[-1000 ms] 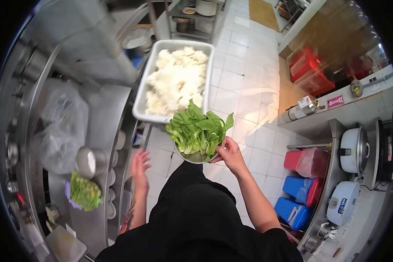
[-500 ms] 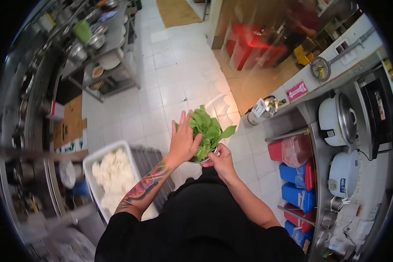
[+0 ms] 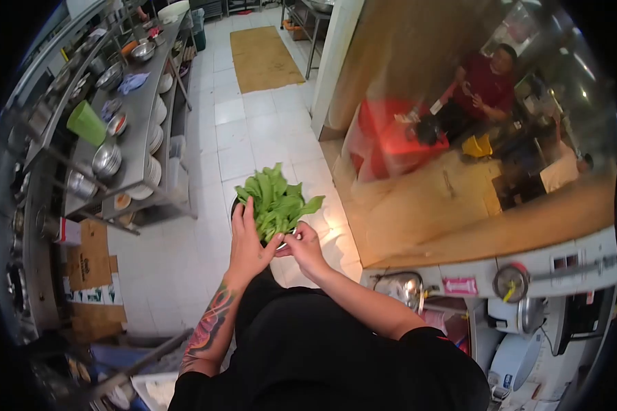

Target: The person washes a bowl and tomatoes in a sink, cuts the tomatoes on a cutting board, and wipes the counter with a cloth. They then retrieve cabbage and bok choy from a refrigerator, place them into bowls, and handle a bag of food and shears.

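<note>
A round bowl (image 3: pixel 234 205), mostly hidden under a heap of green leafy vegetables (image 3: pixel 275 200), is held in front of my body. My left hand (image 3: pixel 252 240) lies along the near left side of the leaves, its fingers pressed against them and the bowl's side. At the near right rim my right hand (image 3: pixel 301 248) has its fingers closed on the bowl's edge. The thumbs of both hands almost meet at the near rim.
A steel table (image 3: pixel 140 130) with bowls, a green container (image 3: pixel 87 123) and stacked plates stands at the left. Behind a clear curtain at the right are a red table (image 3: pixel 397 137) and a person (image 3: pixel 490 85). A brown mat (image 3: pixel 266 58) lies ahead.
The view has turned and moved forward. My left hand has come down from above the leaves onto their left side. The white tub at the left has mostly left view.
</note>
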Action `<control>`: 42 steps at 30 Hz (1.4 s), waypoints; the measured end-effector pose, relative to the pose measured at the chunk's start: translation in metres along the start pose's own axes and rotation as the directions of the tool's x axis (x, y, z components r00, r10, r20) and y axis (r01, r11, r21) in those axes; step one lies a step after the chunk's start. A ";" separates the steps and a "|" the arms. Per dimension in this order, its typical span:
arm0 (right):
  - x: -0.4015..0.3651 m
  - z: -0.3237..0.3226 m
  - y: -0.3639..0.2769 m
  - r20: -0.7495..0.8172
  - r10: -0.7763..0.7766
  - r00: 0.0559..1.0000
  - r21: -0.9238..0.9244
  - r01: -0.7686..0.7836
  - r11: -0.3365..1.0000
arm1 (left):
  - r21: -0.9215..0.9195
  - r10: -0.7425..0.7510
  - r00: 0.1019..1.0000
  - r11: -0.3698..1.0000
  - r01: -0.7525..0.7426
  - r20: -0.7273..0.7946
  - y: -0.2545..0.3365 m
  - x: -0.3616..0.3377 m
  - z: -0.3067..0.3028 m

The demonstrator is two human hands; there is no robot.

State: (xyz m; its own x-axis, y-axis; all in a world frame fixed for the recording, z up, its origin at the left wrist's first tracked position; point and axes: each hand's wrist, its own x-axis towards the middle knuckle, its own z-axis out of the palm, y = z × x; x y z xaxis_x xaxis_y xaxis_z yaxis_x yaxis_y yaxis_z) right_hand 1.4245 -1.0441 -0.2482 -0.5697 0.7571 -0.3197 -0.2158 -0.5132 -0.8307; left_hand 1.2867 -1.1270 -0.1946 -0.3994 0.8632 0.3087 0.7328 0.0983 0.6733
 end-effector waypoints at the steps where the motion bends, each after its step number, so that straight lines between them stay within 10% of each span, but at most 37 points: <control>1: 0.028 0.010 -0.007 0.010 0.002 1.000 -0.012 -0.002 1.000 | -0.007 -0.021 1.000 1.000 0.021 0.006 -0.020 0.029 0.007; 16: 0.448 0.123 -0.112 -0.125 -0.099 0.987 -0.083 0.089 0.993 | 0.295 0.014 0.978 0.953 -0.076 0.207 -0.203 0.487 0.019; 19: 0.587 0.146 -0.123 -0.021 0.063 0.998 -0.075 -0.064 0.995 | 0.259 -0.233 0.928 0.953 0.158 0.290 -0.294 0.582 0.027; 30: 0.896 0.316 -0.164 0.387 0.400 0.831 -0.333 -0.279 0.901 | 0.165 -0.261 0.944 0.941 0.295 -0.200 -0.441 0.729 -0.120; 32: 0.939 0.357 -0.159 0.444 0.490 0.750 -0.350 -0.358 0.865 | 0.405 -0.405 0.885 0.787 0.466 -0.231 -0.467 0.751 -0.121; 36: 1.042 0.416 -0.128 0.461 0.530 0.712 -0.422 -0.349 0.837 | 0.272 -0.462 0.842 0.803 0.531 -0.279 -0.571 0.795 -0.116; 42: 1.219 0.497 -0.157 0.410 0.431 0.804 -0.446 -0.235 0.864 | 0.168 -0.339 0.929 0.917 0.362 -0.151 -0.666 0.934 -0.187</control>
State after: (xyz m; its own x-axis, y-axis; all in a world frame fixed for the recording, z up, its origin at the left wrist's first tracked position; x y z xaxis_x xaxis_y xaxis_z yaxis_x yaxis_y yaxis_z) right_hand 0.3693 -0.2413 -0.2806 -0.8764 0.2216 -0.4276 0.3010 -0.4411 -0.8455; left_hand 0.3220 -0.4785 -0.2291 -0.7022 0.6936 0.1603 0.6202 0.4855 0.6161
